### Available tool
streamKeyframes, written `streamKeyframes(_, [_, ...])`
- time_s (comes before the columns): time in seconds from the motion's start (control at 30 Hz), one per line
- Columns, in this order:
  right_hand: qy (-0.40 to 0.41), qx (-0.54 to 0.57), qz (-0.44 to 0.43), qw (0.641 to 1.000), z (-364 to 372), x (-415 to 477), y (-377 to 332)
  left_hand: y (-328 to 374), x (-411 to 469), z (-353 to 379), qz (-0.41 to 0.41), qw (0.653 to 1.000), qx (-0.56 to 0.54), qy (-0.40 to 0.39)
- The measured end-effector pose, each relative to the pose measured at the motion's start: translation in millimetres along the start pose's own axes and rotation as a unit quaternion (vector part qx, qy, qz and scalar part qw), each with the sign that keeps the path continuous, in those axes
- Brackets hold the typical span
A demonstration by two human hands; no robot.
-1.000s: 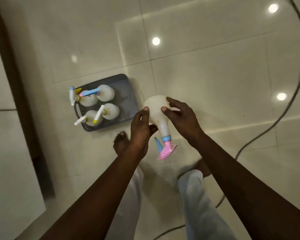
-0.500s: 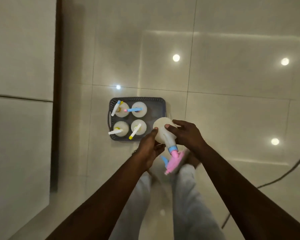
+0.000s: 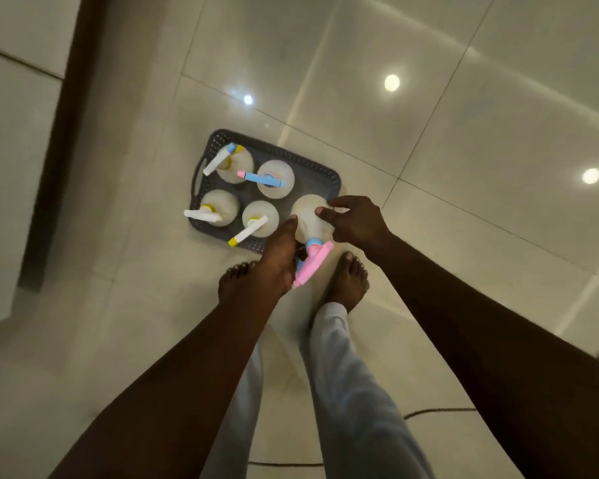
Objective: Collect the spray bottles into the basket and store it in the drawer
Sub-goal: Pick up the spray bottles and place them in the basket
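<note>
We hold the pink-nozzled spray bottle (image 3: 310,216) between both hands, left hand (image 3: 277,257) and right hand (image 3: 355,221) each in a closed grip on its body, over the right end of the grey basket (image 3: 320,172). Four spray bottles (image 3: 268,179) stand inside; the tiled floor (image 3: 464,140) around lies open.

Glossy pale tiled floor (image 3: 429,140) reflects round ceiling lights (image 3: 391,82).

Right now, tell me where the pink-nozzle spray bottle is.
In the head view, near centre, the pink-nozzle spray bottle is held between the left hand and right hand, over the basket's near-right corner, beside four bottles standing inside.
</note>
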State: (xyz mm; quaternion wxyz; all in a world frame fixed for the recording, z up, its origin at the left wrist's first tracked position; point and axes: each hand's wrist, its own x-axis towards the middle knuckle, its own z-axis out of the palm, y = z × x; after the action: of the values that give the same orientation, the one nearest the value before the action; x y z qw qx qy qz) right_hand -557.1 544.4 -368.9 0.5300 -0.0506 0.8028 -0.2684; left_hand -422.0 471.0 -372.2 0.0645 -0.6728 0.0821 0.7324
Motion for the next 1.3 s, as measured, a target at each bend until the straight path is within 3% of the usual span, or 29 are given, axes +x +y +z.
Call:
streamKeyframes(0.4, [-0.020,-0.100,-0.034,0.994,2,80,-9,21,67,14,-0.041,0.999,-0.013,0.003])
streamKeyframes(1.03, [-0.020,-0.181,-0.028,0.983,23,135,-6,37,119,22,0.019,0.998,0.044,0.028])
streamKeyframes(1.3, [-0.018,-0.202,-0.011,0.979,29,134,-4,29,125,11,0.002,1.000,0.006,-0.029])
